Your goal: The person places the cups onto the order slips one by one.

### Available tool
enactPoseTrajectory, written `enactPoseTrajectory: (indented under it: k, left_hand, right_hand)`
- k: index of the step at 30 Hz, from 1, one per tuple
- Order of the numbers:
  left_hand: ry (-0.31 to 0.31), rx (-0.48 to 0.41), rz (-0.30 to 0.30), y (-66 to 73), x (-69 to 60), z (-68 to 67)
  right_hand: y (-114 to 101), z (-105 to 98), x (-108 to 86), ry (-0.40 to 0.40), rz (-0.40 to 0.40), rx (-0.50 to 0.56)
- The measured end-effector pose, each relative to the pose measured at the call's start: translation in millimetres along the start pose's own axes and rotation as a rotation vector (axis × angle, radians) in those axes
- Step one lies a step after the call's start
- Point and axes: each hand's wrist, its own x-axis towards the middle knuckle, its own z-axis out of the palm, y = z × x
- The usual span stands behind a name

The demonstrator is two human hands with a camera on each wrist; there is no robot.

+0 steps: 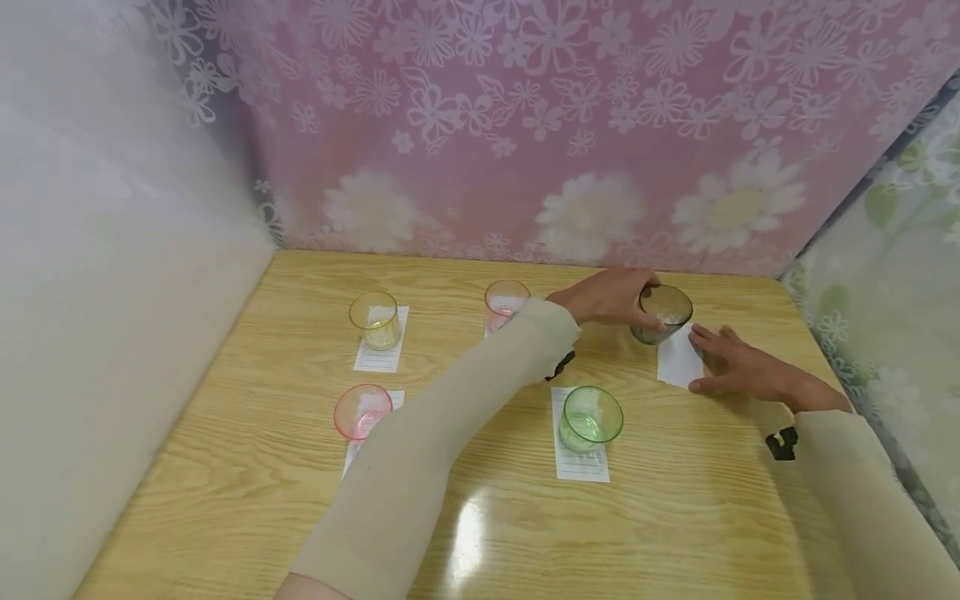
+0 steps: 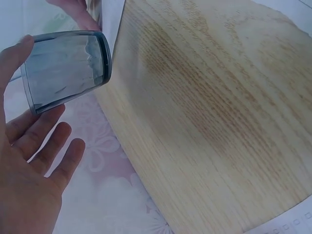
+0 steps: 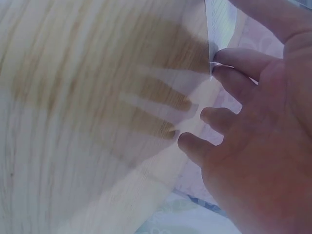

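My left hand [image 1: 611, 297] grips a dark grey tinted glass [image 1: 667, 307] between thumb and fingers near the back right of the table. In the left wrist view the same glass [image 2: 68, 70] shows from the side, and the lower fingers are spread away from it. Its base is by the left edge of a white paper slip [image 1: 680, 360]; whether it touches the table I cannot tell. My right hand [image 1: 742, 367] touches that slip's right side with extended fingers. Fingertips meet the paper's edge [image 3: 220, 29] in the right wrist view.
Other tinted glasses stand on lined paper slips: yellow [image 1: 375, 321] at back left, pink [image 1: 506, 305] at back middle, another pink [image 1: 363, 412] at front left, green [image 1: 591, 421] at front middle. Flowered cloth [image 1: 480, 125] hangs behind the wooden table [image 1: 247, 500]. My left forearm crosses the middle.
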Motion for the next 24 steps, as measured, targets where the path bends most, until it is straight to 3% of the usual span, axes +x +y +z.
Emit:
enactPoseTrajectory:
  k: [5, 11, 24]
  left_hand:
    - [-0.017, -0.002, 0.048, -4.2, 0.6, 4.9]
    - [-0.045, -0.026, 0.064, -5.9, -1.4, 8.9]
    - [-0.084, -0.015, 0.124, -9.0, -6.0, 16.3]
  right_hand:
    - [-3, 2, 5.8, -0.015, -0.024, -0.008]
    - [-13, 6, 12.4, -0.023, -0.064, -0.006]
    - [-23, 16, 21.7, -0.007, -0.236, 0.059]
